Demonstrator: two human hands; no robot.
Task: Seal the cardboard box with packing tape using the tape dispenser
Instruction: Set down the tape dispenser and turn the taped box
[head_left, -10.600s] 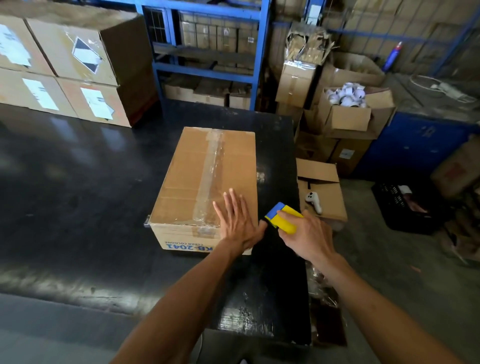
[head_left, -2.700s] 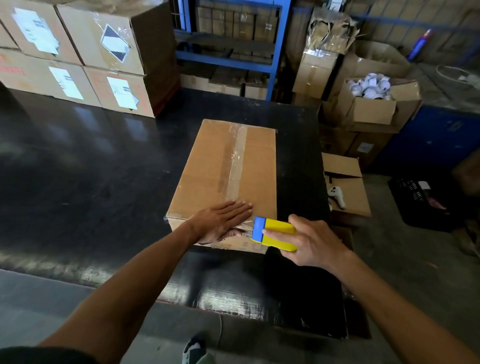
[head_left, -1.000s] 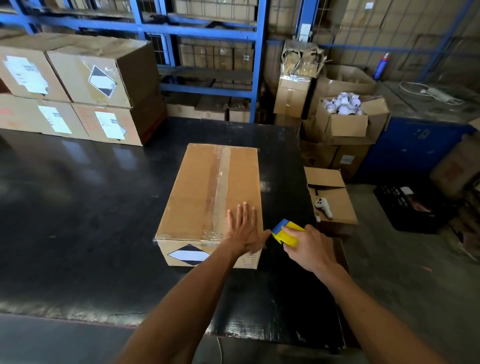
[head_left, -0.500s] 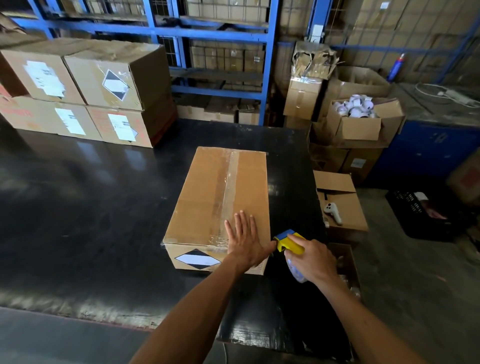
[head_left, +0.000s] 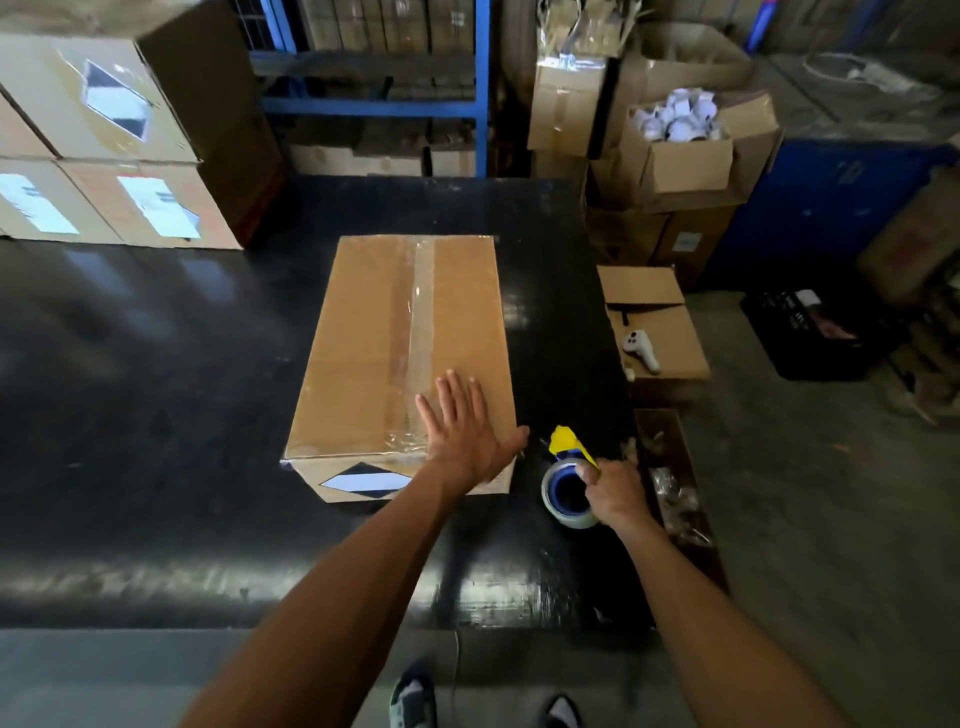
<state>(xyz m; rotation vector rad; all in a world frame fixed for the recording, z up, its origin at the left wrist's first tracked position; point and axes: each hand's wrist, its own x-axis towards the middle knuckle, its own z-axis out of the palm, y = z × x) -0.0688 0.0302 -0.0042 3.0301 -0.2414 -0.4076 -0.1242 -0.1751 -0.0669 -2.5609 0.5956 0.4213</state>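
Note:
A closed cardboard box (head_left: 374, 353) lies on the black table (head_left: 156, 395), a strip of clear tape running along its top seam and over the near edge. My left hand (head_left: 465, 431) rests flat, fingers spread, on the box's near right corner. My right hand (head_left: 613, 491) grips the yellow and blue tape dispenser (head_left: 569, 475) just right of the box. The dispenser is low over the table, its tape roll facing me and its yellow head pointing at the box.
Stacked labelled cartons (head_left: 119, 150) stand at the table's far left. Right of the table are open boxes, one holding white rolls (head_left: 675, 117), and a lower box with a white controller (head_left: 641, 351) on it. Blue shelving (head_left: 384, 104) rises behind.
My right hand has lowered and turned the dispenser, so the tape roll now faces me. My left hand stays flat on the box. My head has moved closer.

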